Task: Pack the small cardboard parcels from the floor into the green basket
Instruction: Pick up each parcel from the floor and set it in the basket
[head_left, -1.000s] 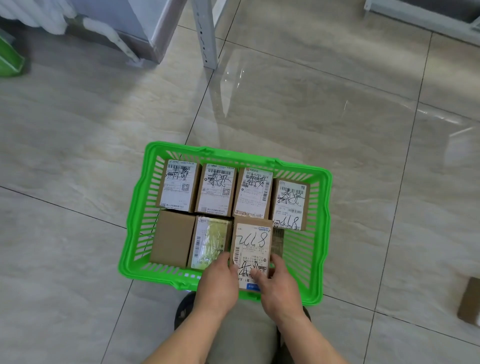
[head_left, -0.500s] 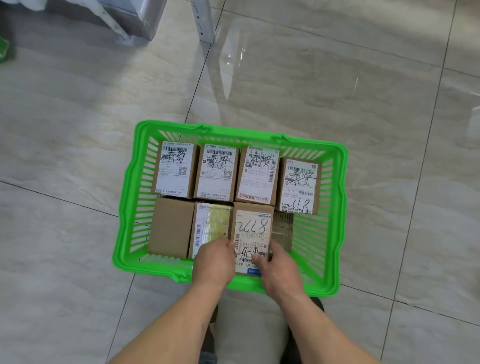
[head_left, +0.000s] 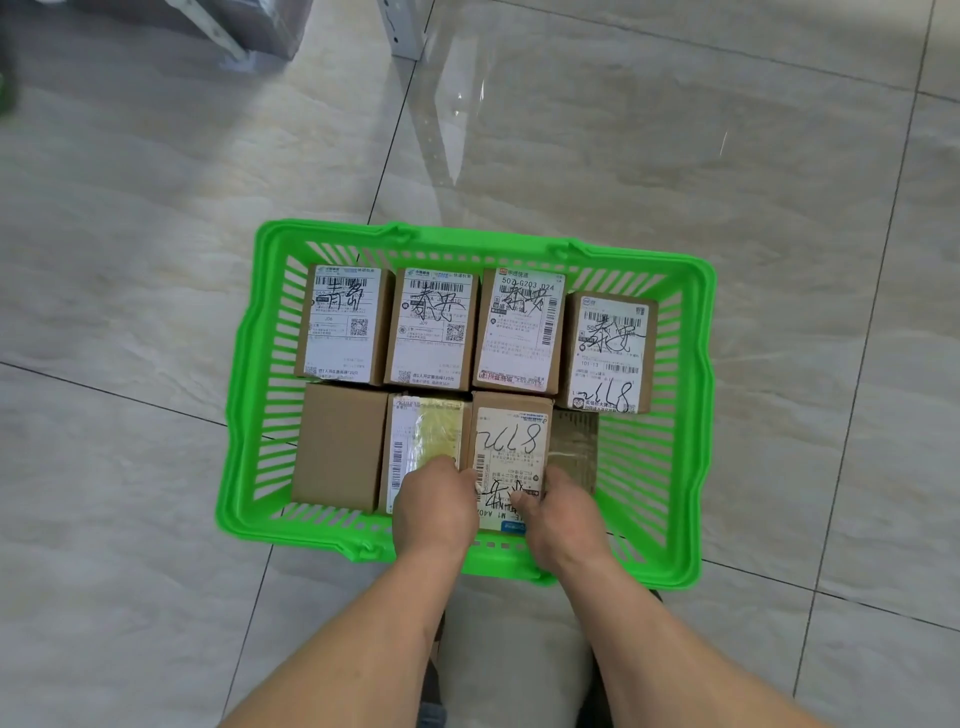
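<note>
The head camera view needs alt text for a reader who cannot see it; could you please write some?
Both hands, left hand and right hand, hold a labelled cardboard parcel in the near row of a green basket on a tiled floor. Four labelled parcels fill the far row.

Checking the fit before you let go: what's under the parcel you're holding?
Both hands, left and right, grip the held parcel. A brown taped parcel shows beside or beneath its right edge; whatever lies directly below is covered.
</note>
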